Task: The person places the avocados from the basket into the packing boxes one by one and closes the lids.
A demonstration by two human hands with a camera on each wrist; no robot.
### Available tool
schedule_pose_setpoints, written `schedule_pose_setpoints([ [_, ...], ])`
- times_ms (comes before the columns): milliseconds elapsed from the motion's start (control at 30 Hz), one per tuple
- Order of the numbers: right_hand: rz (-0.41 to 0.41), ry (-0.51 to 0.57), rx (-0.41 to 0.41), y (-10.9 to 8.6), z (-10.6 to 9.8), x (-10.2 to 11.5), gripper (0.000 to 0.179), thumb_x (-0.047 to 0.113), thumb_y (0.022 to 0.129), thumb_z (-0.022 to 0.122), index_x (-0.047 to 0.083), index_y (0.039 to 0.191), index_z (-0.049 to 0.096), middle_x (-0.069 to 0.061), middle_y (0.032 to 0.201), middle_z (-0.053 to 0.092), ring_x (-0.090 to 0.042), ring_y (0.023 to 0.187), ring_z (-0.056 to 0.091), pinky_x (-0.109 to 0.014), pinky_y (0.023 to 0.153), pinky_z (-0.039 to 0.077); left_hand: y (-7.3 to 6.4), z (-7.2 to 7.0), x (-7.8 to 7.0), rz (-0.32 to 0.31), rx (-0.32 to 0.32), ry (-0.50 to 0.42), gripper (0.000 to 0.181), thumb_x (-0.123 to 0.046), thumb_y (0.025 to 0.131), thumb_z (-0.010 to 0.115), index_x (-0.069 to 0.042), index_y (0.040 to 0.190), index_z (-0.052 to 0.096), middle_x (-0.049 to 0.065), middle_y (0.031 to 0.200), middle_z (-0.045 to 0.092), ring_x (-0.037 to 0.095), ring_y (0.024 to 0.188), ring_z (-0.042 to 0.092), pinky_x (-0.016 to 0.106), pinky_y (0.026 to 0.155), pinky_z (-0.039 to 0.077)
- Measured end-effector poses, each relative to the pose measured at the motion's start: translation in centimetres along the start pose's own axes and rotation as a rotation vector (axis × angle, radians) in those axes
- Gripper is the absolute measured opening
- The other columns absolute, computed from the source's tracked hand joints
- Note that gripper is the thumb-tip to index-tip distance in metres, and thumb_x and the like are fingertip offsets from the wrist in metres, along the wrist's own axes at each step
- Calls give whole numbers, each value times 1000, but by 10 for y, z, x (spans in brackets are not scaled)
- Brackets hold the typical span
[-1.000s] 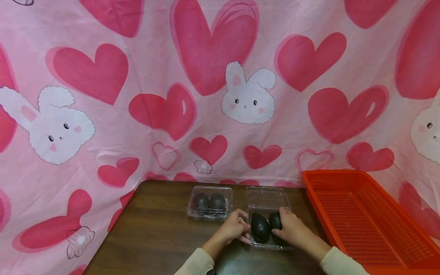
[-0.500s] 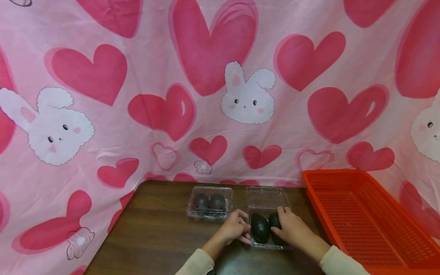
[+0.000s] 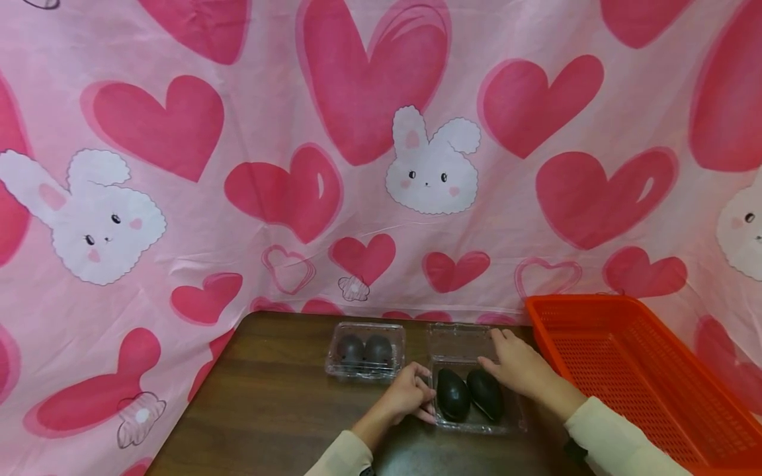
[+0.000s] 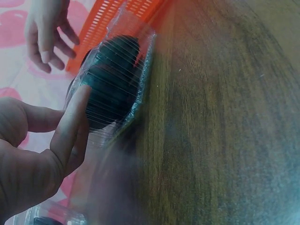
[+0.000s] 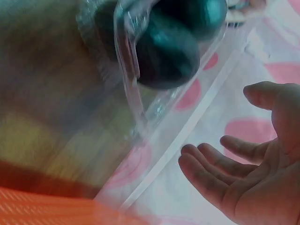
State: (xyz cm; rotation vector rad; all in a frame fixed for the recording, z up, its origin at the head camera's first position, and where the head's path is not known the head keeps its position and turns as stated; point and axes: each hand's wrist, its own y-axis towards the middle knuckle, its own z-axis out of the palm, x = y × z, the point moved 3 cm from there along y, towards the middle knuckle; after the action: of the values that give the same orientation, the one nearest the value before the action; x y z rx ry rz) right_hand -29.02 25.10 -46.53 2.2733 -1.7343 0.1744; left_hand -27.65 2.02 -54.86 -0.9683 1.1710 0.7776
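Observation:
A hinged clear plastic box lies open on the table, its lid folded back toward the curtain. Two dark green avocados lie side by side in it, a left avocado and a right avocado. My left hand holds the box by its left side; in the left wrist view the fingertips lie against the ribbed wall. Above the lid's right edge is my right hand, holding nothing. Its fingers are spread and loose, apart from the avocados.
A second clear plastic box, with two dark avocados under its lid, stands to the left. The orange perforated basket takes up the right side. A pink heart-patterned curtain hangs behind the wooden table.
My right hand has let go of the right avocado, which now lies in the box, and has moved up and right toward the lid. The left hand has stayed at the box's side.

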Motion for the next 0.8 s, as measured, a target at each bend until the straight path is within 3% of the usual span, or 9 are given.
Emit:
schedule_pose_setpoints([
  [300,125,167,91,29,6,-32,65,25,92,74,-15,135,45,-36,126,57,-51,114,60,-66,101,54,2,-2,1,0,7,3,33,14,94,58,4,123,45,14,77,61,17,51,61,39,52,66],
  [600,230,335,183,48,11,-44,64,19,98,66,-14,145,38,-39,142,48,-56,127,51,-71,108,46,1,-1,0,8,4,-13,34,15,92,58,5,122,44,12,77,59,18,51,60,40,53,67],
  [700,282,370,212,52,15,-50,61,20,98,65,-14,142,41,-36,133,54,-51,116,55,-68,105,51,0,0,0,7,4,-15,34,16,93,58,4,121,44,12,77,59,18,52,60,40,53,67],
  [800,339,412,238,54,23,-57,51,20,98,64,-14,133,47,-26,108,59,-39,96,59,-54,91,62,-1,0,-1,7,3,-17,33,16,92,57,4,121,44,12,76,59,18,51,60,40,53,67],
])
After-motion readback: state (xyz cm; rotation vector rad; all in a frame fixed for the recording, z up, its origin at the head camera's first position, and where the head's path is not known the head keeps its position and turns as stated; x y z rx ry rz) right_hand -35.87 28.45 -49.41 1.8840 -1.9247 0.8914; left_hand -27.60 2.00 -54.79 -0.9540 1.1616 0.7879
